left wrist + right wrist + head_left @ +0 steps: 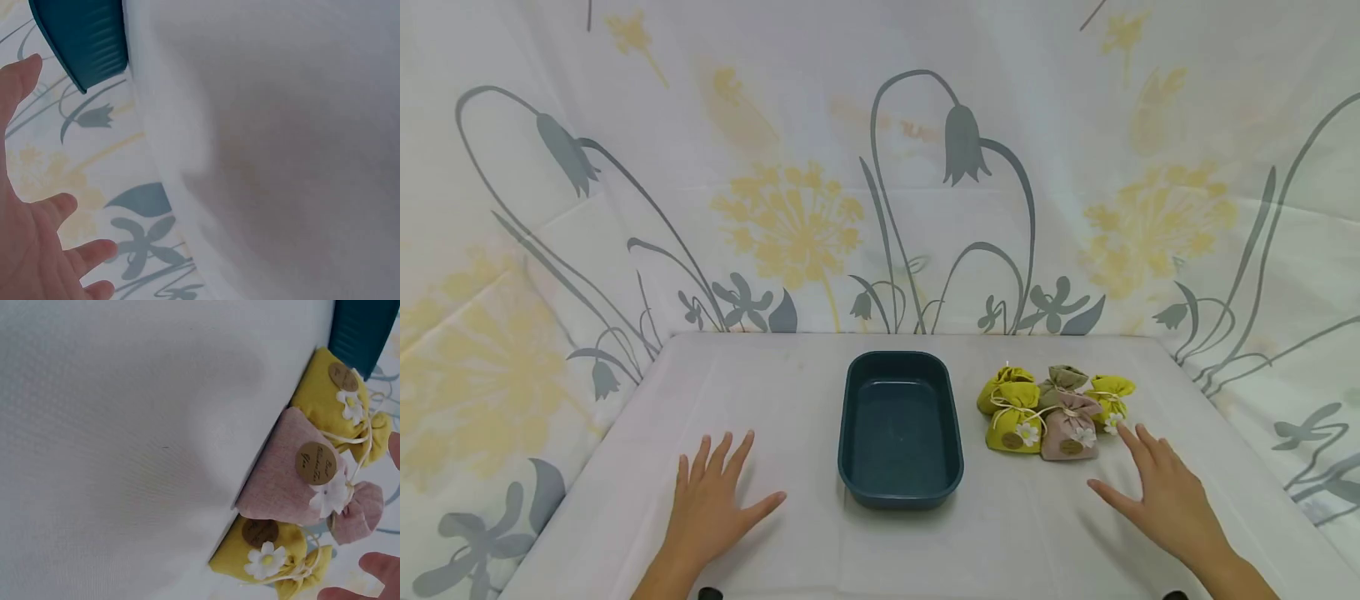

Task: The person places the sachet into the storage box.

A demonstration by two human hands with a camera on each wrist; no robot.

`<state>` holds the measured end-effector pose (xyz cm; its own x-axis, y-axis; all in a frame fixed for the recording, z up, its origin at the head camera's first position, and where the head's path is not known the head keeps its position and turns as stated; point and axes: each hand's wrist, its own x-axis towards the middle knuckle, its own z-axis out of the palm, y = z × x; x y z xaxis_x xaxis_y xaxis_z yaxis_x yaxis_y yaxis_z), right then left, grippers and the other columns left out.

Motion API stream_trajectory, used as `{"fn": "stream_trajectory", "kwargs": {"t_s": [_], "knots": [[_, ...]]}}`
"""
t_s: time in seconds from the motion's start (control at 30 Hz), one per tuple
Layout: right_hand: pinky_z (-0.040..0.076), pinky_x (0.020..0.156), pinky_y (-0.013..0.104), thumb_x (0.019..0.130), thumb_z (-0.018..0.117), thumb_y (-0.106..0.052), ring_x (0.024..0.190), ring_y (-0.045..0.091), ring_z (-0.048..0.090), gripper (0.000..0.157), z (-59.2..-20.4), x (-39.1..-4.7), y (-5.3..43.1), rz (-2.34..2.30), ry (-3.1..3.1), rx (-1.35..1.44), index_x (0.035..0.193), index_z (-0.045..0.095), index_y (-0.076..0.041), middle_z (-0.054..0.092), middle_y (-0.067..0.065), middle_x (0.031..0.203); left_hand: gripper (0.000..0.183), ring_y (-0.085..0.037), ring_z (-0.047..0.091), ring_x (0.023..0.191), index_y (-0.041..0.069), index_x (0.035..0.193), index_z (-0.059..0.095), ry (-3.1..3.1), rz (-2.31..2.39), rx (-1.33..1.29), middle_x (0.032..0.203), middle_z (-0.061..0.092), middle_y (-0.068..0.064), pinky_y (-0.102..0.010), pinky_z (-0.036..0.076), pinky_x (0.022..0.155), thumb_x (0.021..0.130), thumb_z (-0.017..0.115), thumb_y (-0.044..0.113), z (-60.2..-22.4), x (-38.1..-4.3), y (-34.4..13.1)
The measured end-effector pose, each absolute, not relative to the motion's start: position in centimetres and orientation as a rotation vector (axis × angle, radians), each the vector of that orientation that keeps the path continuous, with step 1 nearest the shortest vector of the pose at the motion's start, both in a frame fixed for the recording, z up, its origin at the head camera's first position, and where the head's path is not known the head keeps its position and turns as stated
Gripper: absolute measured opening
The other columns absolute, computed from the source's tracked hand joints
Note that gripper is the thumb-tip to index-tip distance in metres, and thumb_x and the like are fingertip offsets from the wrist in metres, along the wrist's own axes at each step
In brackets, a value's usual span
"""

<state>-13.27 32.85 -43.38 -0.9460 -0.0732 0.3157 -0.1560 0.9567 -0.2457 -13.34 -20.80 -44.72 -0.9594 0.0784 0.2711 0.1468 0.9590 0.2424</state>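
Fingers spread, my left hand (709, 504) hovers over the table's left side, holding nothing. My right hand (1167, 497) is likewise spread and holds nothing, nearest to a cluster of small drawstring pouches. In that cluster are a front yellow pouch (1014, 421), a pink pouch (1070, 429), a right yellow pouch (1111, 398), a green-brown pouch (1064, 379) and another yellow one behind. White flowers and round brown tags show on the front ones. Between the hands stands a dark teal rectangular tub (898, 497), with nothing inside. The right wrist view shows the pink pouch (284, 475) close up.
A white cloth covers the table (760, 375). Behind and beside it hangs a pale curtain (820, 108) printed with grey and yellow flowers. The pouches stand just right of the tub, close against one another.
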Motion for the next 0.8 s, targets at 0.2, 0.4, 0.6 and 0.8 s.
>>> {"fn": "stream_trajectory", "kwargs": {"t_s": [0.2,0.4,0.6,0.8], "knots": [[0.033,0.078,0.072,0.078,0.072,-0.044,0.110,0.056,0.035,0.089,-43.2,-13.8,33.0,0.515,-2.780,0.148,0.140,0.031,0.005,0.033,0.039,0.131,0.096,-0.047,0.021,0.131,0.009,0.144,0.035,-2.862,-0.507,-0.146,0.135,0.043,-0.025,-0.068,0.011,0.102,0.073,0.060,0.070,-44.3,-14.1,-19.9],[0.032,0.084,0.070,0.081,0.072,-0.033,0.112,0.057,0.033,0.084,-43.2,-14.3,33.1,0.644,-2.775,0.139,0.139,0.028,0.009,0.033,0.040,0.130,0.097,-0.045,0.022,0.131,0.009,0.145,0.033,-2.863,-0.685,-0.115,0.135,0.044,-0.023,-0.066,0.011,0.104,0.072,0.063,0.067,-43.7,-14.5,-18.9],[0.033,0.082,0.069,0.084,0.069,-0.026,0.114,0.057,0.032,0.080,-43.2,-14.9,33.5,0.763,-2.757,0.102,0.140,0.024,0.010,0.033,0.040,0.128,0.097,-0.044,0.024,0.131,0.016,0.147,0.029,-2.859,-0.897,-0.091,0.139,0.040,-0.021,-0.068,0.024,0.098,0.071,0.069,0.062,-43.6,-15.2,-18.2],[0.034,0.079,0.069,0.085,0.068,-0.022,0.110,0.058,0.033,0.079,-43.5,-15.7,34.0,0.821,-2.744,0.084,0.140,0.023,0.011,0.032,0.042,0.126,0.095,-0.038,0.032,0.128,0.019,0.148,0.026,-2.800,-1.166,-0.102,0.139,0.041,-0.017,-0.064,0.034,0.095,0.072,0.077,0.047,-43.6,-15.7,-17.4]]}}
